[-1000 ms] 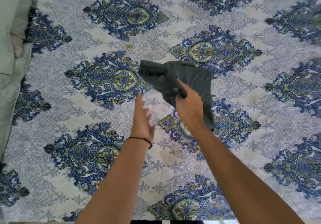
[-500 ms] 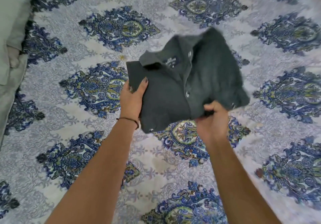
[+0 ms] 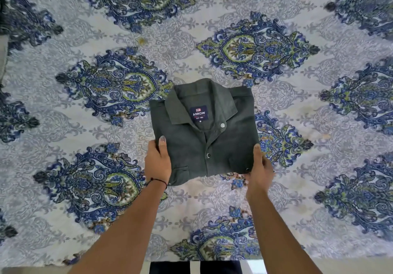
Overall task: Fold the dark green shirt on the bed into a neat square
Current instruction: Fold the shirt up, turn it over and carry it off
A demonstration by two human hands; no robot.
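Since half a second ago the dark green shirt (image 3: 225, 146) has gone from a loose, tilted bundle held up in the air to a flat squared packet, collar side up. A second ago only the right hand had it, bunched, with the left hand free. The camera has tipped down too.

Head view: the shirt is folded into a rough square in the middle of the bed (image 3: 74, 180), which has a pale print with blue-green medallions. The collar (image 3: 176, 108) is at the far edge, spread open. The navy neck label (image 3: 200, 113) faces up and reads ARROW. The placket runs down the centre, slightly skewed. One silver snap (image 3: 222, 125) sits just right of the label, and a second snap (image 3: 208, 155) is lower on the placket. A pocket flap (image 3: 180, 175) shows at the near left corner.

The left hand (image 3: 158, 163) grips the near left edge, with the thumb (image 3: 162, 144) on top of the cloth and the fingers tucked under, out of sight. There is a thin black cord (image 3: 157, 180) round that wrist. The right hand (image 3: 259, 171) grips the near right corner the same way, thumb along the top and fingers hidden beneath. Both forearms are bare and come in from the bottom.

The near edge of the shirt looks a touch lifted and the far edge is probably resting on the bed, but I cannot tell for sure from this angle. At bottom centre, past the bed edge, is a dark striped fabric (image 3: 170, 267), too cropped to identify.
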